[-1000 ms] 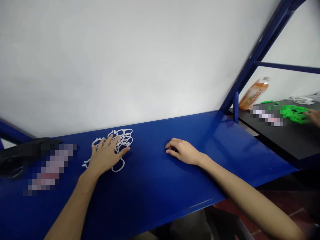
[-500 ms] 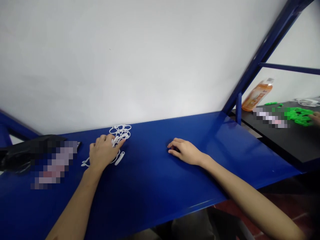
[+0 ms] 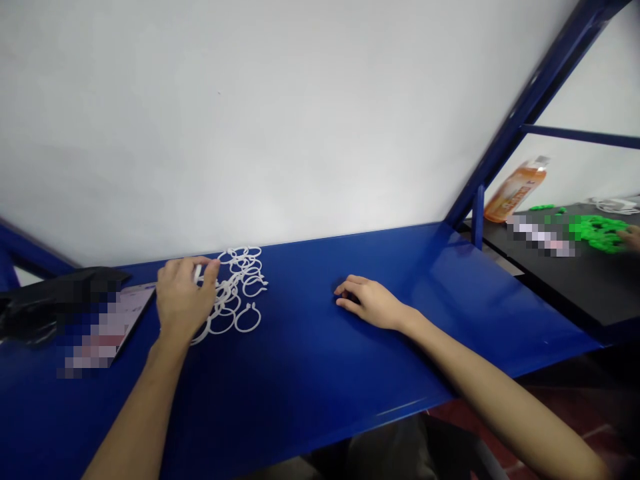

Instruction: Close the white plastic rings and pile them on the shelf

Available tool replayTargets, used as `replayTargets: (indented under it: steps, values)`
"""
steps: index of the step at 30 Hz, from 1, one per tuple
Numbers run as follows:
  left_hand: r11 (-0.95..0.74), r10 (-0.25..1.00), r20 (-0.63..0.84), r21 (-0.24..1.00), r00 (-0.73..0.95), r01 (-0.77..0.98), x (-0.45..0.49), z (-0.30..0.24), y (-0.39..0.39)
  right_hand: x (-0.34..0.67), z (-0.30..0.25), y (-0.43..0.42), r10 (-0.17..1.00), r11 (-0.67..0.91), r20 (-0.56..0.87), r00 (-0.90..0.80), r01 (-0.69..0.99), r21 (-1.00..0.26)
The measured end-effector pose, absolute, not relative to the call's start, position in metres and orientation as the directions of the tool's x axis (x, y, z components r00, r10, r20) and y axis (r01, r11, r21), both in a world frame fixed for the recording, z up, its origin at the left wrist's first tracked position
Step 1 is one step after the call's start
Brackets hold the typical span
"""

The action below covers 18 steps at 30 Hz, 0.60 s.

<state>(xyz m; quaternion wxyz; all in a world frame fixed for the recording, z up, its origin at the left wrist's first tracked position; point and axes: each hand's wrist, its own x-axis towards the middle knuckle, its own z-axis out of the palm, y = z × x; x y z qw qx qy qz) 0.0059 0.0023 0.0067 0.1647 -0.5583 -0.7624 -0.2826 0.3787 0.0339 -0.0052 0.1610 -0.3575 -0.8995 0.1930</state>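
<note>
A loose pile of white plastic rings (image 3: 240, 287) lies on the blue shelf (image 3: 310, 360) near the white wall. My left hand (image 3: 183, 297) is at the pile's left edge, fingers curled and pinching one white ring between thumb and forefinger. My right hand (image 3: 367, 301) rests on the shelf to the right, palm down with the fingers loosely bent, holding nothing and well apart from the rings.
A black bag (image 3: 50, 297) and a blurred card lie at the far left. A blue diagonal frame post (image 3: 525, 107) rises on the right. Beyond it, a black table (image 3: 560, 273) bears an orange bottle (image 3: 515, 190) and green pieces (image 3: 597, 230), with another person's hand (image 3: 631, 235).
My left hand has drawn back to the left off the pile and closed on one ring. The rings now lie spread out. My right hand has stayed put.
</note>
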Motion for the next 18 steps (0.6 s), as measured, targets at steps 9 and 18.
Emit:
replayTargets:
  steps: [9, 18]
  values:
    - [0.286, 0.74, 0.537, 0.292, -0.404, 0.913, 0.03, 0.027, -0.009, 0.378, -0.007, 0.035, 0.707, 0.671, 0.159, -0.689, 0.582, -0.459]
    - [0.063, 0.957, 0.27, 0.153, -0.103, 0.986, 0.019, 0.024, 0.059, 0.377, -0.008, 0.034, 0.738, 0.623, 0.127, -0.662, 0.597, -0.505]
